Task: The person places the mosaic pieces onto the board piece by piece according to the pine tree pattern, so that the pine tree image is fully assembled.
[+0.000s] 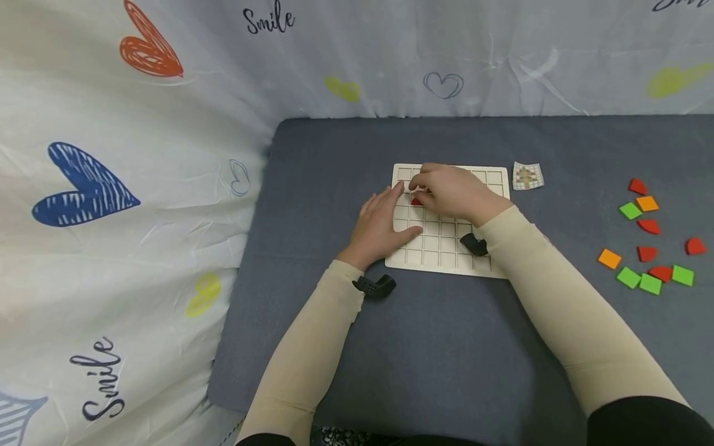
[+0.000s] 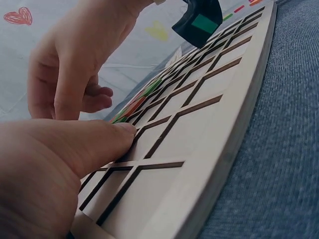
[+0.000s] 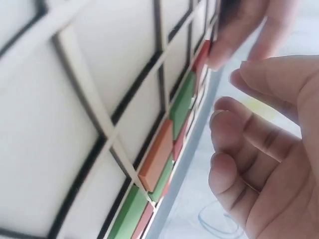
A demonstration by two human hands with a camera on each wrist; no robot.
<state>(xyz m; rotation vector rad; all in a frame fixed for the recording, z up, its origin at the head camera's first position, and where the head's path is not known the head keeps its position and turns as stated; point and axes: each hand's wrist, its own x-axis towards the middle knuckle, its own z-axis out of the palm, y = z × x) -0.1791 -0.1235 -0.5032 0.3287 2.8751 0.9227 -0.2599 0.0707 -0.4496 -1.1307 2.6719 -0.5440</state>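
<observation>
A pale wooden grid board (image 1: 413,257) lies on the table. My left hand (image 1: 379,222) rests at its left edge, thumb stretched over the squares and fingers extended toward the far left corner. Over the board's far part is my right hand (image 1: 454,192), its fingers loosely bent; in the right wrist view nothing shows between them. A red piece (image 1: 416,202) sits in the grid just under that hand. Close by, in the right wrist view, an orange piece (image 3: 157,154) and a green piece (image 3: 183,102) are set in squares. The right hand hides much of this row from above.
A small picture card (image 1: 527,176) with a coloured pattern lies just right of the board. Farther right are scattered loose red pieces (image 1: 647,254), green pieces (image 1: 630,211) and orange pieces (image 1: 609,259). A white printed curtain (image 1: 385,56) hangs behind the grey table (image 1: 435,347) and on its left.
</observation>
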